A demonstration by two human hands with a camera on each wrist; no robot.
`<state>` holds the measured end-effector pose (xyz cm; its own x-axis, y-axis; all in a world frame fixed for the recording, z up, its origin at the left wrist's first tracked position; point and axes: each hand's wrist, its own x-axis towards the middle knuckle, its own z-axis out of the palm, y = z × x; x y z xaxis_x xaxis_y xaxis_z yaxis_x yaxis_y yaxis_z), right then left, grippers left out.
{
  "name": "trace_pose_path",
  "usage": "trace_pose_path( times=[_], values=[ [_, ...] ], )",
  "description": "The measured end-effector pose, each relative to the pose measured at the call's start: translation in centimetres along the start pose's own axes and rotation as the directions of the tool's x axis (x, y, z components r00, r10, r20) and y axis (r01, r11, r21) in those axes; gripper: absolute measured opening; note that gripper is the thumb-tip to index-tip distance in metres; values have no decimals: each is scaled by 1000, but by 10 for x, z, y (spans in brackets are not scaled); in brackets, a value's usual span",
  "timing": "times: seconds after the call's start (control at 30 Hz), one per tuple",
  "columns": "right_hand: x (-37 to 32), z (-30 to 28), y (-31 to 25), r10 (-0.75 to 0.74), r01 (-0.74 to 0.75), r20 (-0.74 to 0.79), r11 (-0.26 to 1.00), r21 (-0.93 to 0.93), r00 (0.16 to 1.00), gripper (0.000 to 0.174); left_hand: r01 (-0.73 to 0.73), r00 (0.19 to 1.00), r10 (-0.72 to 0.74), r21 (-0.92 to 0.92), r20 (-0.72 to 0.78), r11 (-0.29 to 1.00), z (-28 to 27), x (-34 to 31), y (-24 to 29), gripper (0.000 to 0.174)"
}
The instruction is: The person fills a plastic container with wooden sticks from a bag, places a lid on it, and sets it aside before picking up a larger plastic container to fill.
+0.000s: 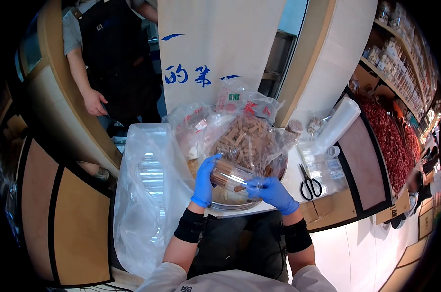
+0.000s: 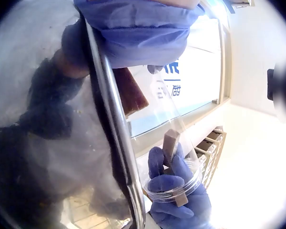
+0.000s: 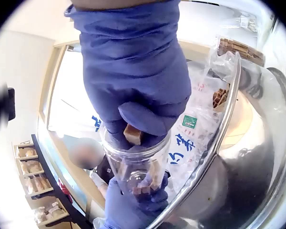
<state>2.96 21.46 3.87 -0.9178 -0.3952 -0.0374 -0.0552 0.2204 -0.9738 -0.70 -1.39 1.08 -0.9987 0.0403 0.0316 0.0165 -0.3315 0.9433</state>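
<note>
My left hand point(image 1: 205, 182), in a blue glove, grips the closed end of a clear plastic jar point(image 1: 236, 171) lying on its side, with several brown sticks inside it. At the jar's open mouth, my gloved right hand point(image 1: 271, 192) has its fingers in the opening and pinches a short, square-cut brown stick point(image 3: 133, 135). Brown sticks also show through the jar wall in the right wrist view. Just beyond the hands, a pile of such sticks point(image 1: 247, 138) lies in an open clear plastic bag point(image 1: 283, 138), over a round metal basin point(image 1: 235, 207).
Black-handled scissors point(image 1: 310, 187) and a roll of clear plastic point(image 1: 339, 124) lie on the counter at the right. A large translucent plastic sack point(image 1: 142, 204) stands at the left. Behind the counter is a person in a dark apron point(image 1: 116, 63).
</note>
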Motion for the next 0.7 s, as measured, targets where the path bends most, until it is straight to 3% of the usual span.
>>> trace_pose_path(
  times=[0.07, 0.13, 0.23, 0.3, 0.43, 0.63, 0.7],
  values=[
    [-3, 0, -8, -13, 13, 14, 1000, -19, 1000, 29, -19, 1000, 19, -23, -6, 1000, 0, 5, -7, 45],
    [-12, 1, -40, 210, -189, 176, 973, -129, 962, 32, -39, 999, 38, -46, -11, 998, -2, 11, -17, 45],
    [-21, -1, -40, 188, -185, 305, 982, -37, 934, 35, -108, 994, 107, 14, 25, 994, -6, 13, -24, 44],
    [-20, 2, -34, 176, -181, 251, 984, -4, 952, 37, 44, 998, -46, 46, 53, 998, -5, 8, -14, 43],
    [-18, 2, -21, 180, -206, 210, 972, 111, 961, 42, 77, 997, -79, 67, 27, 995, 1, 3, -3, 44],
    [-25, 19, -32, 54, -78, 221, 992, 100, 974, 55, 222, 956, -218, 0, 198, 975, 2, 1, 6, 41],
    [-24, 20, -30, 68, -82, 244, 996, 44, 967, 57, 204, 946, -221, 92, 236, 975, 1, 2, 3, 48]
  ],
)
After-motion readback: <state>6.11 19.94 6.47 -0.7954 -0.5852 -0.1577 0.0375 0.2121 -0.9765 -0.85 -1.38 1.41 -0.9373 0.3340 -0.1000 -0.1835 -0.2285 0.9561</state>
